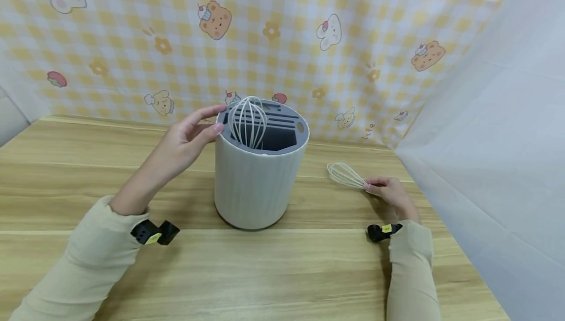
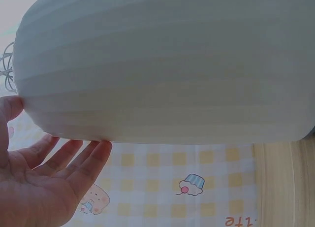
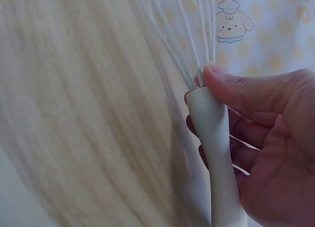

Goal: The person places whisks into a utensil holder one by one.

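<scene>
Close by on the counter (image 1: 282, 272), the right hand (image 1: 390, 194) holds the small whisk (image 1: 346, 175) by its handle, wires pointing left toward the white holder (image 1: 258, 183), while farther back the left hand (image 1: 185, 139), fingers straight, touches the holder's rim beside the big whisk (image 1: 248, 122) standing inside.

Two whisks (image 1: 249, 120) (image 1: 346, 175), one ribbed holder (image 1: 253, 183), two hands (image 1: 185, 139) (image 1: 390, 193)

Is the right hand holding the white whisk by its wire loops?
No, the right hand grips the white whisk by its smooth handle, just below the wire loops.
</scene>
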`<state>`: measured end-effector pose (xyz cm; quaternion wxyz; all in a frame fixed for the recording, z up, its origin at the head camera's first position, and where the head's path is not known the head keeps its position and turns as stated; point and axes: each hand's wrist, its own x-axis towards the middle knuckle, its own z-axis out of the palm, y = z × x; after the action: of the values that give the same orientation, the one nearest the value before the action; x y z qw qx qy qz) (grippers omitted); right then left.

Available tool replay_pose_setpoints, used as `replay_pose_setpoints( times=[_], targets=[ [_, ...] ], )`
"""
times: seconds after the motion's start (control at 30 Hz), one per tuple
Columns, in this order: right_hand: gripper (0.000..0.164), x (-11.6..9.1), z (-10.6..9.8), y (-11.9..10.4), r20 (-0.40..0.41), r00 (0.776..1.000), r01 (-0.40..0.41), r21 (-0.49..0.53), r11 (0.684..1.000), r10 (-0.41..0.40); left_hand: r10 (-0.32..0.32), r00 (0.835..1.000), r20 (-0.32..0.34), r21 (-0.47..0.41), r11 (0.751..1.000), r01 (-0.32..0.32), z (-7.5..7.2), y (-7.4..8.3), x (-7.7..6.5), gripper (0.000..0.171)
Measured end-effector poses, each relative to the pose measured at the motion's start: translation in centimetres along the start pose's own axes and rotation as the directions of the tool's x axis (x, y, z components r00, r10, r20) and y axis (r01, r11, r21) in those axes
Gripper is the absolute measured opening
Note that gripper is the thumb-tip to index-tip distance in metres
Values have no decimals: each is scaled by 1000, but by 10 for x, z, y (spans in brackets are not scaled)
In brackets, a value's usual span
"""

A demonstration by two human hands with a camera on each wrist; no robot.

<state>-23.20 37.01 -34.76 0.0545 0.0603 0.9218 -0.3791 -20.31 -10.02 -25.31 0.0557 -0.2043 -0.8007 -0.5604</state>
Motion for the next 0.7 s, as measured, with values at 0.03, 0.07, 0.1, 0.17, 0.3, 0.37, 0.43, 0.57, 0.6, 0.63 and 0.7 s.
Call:
replay_pose_setpoints(
  times=[0.03, 0.07, 0.1, 0.17, 0.3, 0.37, 0.43, 0.57, 0.6, 0.63, 0.7],
  targets=[
    [44, 0, 0, -1, -4, 1000, 1, -4, 1000, -1, 0, 1000, 0, -2, 1000, 0, 0, 0, 0, 48],
    [44, -1, 0, -1, -5, 1000, 7, -4, 1000, -7, 0, 1000, 0, -3, 1000, 0, 0, 0, 1, 48],
    [44, -1, -1, -2, -8, 1000, 5, -4, 1000, -5, 0, 1000, 0, -3, 1000, 0, 0, -1, 1, 48],
    [44, -2, -1, -4, -15, 1000, 12, 9, 1000, -12, -1, 1000, 1, -3, 1000, 1, 0, -1, 1, 48],
    [46, -4, -4, -9, -30, 999, 20, 75, 997, -18, -3, 1000, 4, -3, 1000, 3, 0, -1, 1, 48],
    [48, -4, -6, -11, -43, 999, 30, 104, 994, -25, -5, 1000, 5, -4, 1000, 5, 0, -1, 1, 49],
    [51, -4, -7, -14, -72, 997, 50, 129, 990, -40, -5, 1000, 5, -3, 1000, 5, 0, -1, 1, 49],
    [53, -5, -11, -23, -145, 987, 98, 151, 984, -76, -1, 1000, 7, -6, 1000, 1, 0, -1, 1, 49],
    [53, -6, -12, -25, -162, 982, 119, 162, 980, -93, -1, 1000, 7, -6, 1000, 1, 0, -1, 1, 49],
    [52, -7, -13, -28, -174, 979, 139, 177, 974, -108, -1, 1000, 7, -6, 1000, 1, 0, -1, 1, 49],
    [47, -8, -15, -33, -207, 967, 192, 218, 957, -147, 1, 1000, 7, -7, 1000, -1, 0, -1, 1, 49]
  ],
)
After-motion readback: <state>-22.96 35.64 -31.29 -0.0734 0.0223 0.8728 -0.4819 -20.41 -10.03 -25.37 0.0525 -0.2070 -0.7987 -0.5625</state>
